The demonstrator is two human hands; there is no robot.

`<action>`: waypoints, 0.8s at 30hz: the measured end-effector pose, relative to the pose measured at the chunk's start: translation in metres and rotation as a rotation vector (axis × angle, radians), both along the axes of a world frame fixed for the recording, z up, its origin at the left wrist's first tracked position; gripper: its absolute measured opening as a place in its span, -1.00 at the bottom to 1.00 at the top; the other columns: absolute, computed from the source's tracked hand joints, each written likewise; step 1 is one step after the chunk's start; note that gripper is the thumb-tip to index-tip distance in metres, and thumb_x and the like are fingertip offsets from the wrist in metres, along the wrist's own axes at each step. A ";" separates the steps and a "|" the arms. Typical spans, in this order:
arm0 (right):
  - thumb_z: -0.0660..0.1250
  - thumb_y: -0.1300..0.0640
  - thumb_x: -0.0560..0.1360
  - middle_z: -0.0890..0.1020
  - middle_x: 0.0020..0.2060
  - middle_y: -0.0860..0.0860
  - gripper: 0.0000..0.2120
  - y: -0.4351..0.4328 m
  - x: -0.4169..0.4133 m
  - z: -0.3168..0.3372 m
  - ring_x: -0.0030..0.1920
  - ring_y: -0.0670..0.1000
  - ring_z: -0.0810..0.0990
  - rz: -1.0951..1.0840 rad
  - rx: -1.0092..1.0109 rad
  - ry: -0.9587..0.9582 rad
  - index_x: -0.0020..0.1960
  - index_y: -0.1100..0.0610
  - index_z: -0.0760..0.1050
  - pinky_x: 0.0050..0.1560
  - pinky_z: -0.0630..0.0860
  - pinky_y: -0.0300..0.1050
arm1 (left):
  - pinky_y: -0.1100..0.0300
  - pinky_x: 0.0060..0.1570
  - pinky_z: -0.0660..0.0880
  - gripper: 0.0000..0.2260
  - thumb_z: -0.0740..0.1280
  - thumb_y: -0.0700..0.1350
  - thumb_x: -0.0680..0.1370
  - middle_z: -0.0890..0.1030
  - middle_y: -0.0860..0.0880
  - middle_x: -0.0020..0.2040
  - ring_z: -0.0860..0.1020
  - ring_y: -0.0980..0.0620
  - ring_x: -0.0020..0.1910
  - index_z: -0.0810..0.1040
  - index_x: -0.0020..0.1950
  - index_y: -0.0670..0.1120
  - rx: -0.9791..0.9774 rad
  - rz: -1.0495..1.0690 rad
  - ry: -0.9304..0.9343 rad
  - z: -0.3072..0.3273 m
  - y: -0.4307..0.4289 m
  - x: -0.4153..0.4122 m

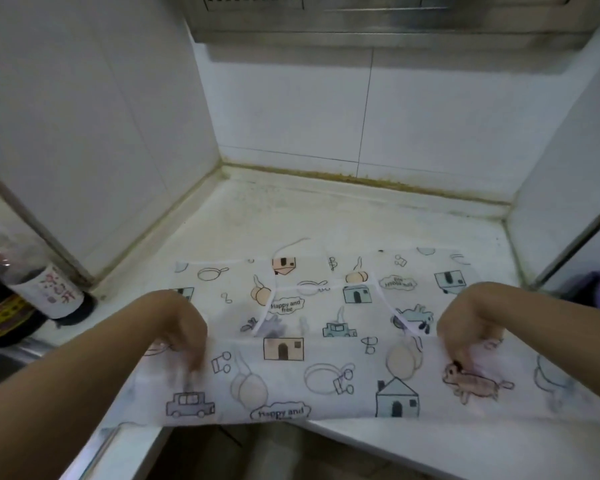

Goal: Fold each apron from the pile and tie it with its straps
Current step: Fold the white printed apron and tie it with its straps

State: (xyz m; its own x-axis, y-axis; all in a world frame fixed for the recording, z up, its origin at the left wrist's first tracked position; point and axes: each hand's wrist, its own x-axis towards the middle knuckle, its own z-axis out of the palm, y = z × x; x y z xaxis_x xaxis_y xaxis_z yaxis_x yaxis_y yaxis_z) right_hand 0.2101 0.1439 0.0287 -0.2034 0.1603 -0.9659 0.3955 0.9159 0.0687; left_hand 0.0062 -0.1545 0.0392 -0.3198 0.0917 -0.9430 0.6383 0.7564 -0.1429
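The apron point(326, 299) lies spread out on the white counter point(291, 209), with little houses, cars and pans drawn on it. Its near part is folded up toward the person and hangs a bit over the front edge of the counter. The left hand point(184, 327) and the right hand point(468, 327) each sit on the top line of that fold, well apart, one near each end. The right hand's fingers are curled in and pinch the cloth. The left hand's fingers bend down over the fold and seem to pinch it too, but they are blurry, so this is not sure. The cloth looks thin, light and floppy. You can see the pictures from the layer under it, so I think it will sag, wrinkle and slide easily on the smooth counter. I think the best places to hold it are the two ends of the fold, so that the edge stays straight. A thin white strap point(291, 244) curls on the counter by the far edge of the apron. Where the other straps run is hard to tell, because they are white on white. No pile of other aprons shows. Both arms are cut off at the bottom of the view. Dark bottles point(32, 296) stand at the left, partly cut off.
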 end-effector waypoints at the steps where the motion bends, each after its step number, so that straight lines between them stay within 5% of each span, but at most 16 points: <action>1: 0.34 0.28 0.47 0.58 -0.10 0.06 -0.68 0.000 -0.003 0.002 -0.07 0.05 0.56 -0.004 0.009 0.004 0.22 0.29 0.51 -0.09 0.51 -0.23 | 0.08 0.26 0.40 -0.56 0.33 -0.05 0.54 0.45 -0.25 0.36 0.47 -0.17 0.30 0.45 0.34 -0.27 -0.006 -0.080 0.076 -0.003 0.003 -0.004; 4: 0.37 0.23 0.46 0.53 -0.17 0.02 -0.78 0.000 -0.013 0.002 -0.22 -0.02 0.49 0.051 0.061 -0.002 0.11 0.21 0.56 -0.36 0.44 -0.34 | 0.11 0.17 0.39 -0.60 0.28 0.00 0.55 0.50 -0.14 0.31 0.48 -0.10 0.27 0.48 0.32 -0.17 -0.015 -0.284 0.225 -0.019 0.011 -0.012; 8: 0.35 0.20 0.46 0.48 -0.16 0.03 -0.81 0.005 -0.016 -0.009 -0.06 0.04 0.46 0.070 0.091 0.090 0.08 0.17 0.53 -0.22 0.38 -0.24 | 0.22 -0.05 0.37 -0.70 0.16 -0.14 0.60 0.51 -0.08 0.05 0.46 -0.01 -0.03 0.50 0.26 -0.23 0.134 -0.196 0.321 -0.046 0.013 -0.024; 10: 0.30 0.22 0.44 0.43 -0.29 0.01 -0.98 0.011 -0.018 -0.015 -0.24 -0.01 0.41 0.046 0.115 0.216 -0.16 0.15 0.47 -0.30 0.30 -0.22 | 0.23 -0.01 0.39 -0.73 0.13 -0.17 0.61 0.53 -0.07 0.14 0.47 -0.01 0.00 0.49 0.24 -0.21 0.258 -0.155 0.406 -0.056 0.012 -0.034; 12: 0.23 0.27 0.43 0.32 -0.38 0.01 -0.77 0.020 -0.025 -0.021 -0.41 -0.04 0.25 0.013 0.142 0.342 -0.35 0.12 0.26 -0.41 0.17 -0.22 | 0.15 0.13 0.42 -0.72 0.13 -0.17 0.59 0.52 -0.07 0.23 0.49 -0.01 0.13 0.46 0.27 -0.14 0.331 -0.153 0.476 -0.062 0.013 -0.040; 18: 0.21 0.24 0.48 0.29 -0.40 -0.01 -0.75 0.016 -0.037 -0.037 -0.45 -0.05 0.19 -0.006 -0.005 0.328 -0.34 0.10 0.24 -0.49 0.17 -0.29 | 0.16 0.25 0.33 -0.54 0.34 -0.06 0.52 0.42 0.05 0.30 0.41 0.00 0.29 0.37 0.41 -0.07 0.514 -0.150 0.072 -0.052 0.048 -0.011; 21: 0.26 0.19 0.48 0.40 -0.39 -0.05 -0.78 0.011 -0.036 -0.037 -0.40 -0.05 0.32 -0.160 -0.161 0.283 -0.33 0.08 0.35 -0.38 0.24 -0.25 | 0.20 -0.06 0.42 -0.67 0.40 0.02 0.48 0.51 0.04 0.04 0.48 0.06 -0.02 0.51 0.18 -0.09 0.583 -0.177 -0.024 -0.058 0.074 0.011; 24: 0.30 -0.03 0.53 0.64 -0.11 0.00 -0.78 0.009 -0.040 -0.035 -0.10 0.02 0.60 -0.344 -0.415 0.154 0.02 0.10 0.57 -0.07 0.52 -0.11 | 0.18 -0.19 0.34 -0.87 0.36 -0.06 0.51 0.46 0.02 -0.14 0.44 0.03 -0.13 0.47 -0.09 -0.09 0.605 -0.264 -0.061 -0.065 0.087 0.026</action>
State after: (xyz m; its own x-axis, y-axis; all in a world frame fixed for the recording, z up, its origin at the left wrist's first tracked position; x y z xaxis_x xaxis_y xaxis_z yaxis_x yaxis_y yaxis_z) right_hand 0.1705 0.1526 -0.0066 -0.3504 -0.1450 -0.9253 0.6531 0.6703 -0.3524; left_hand 0.0325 -0.0673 -0.0258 -0.1614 0.6787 -0.7165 0.8068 0.5088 0.3003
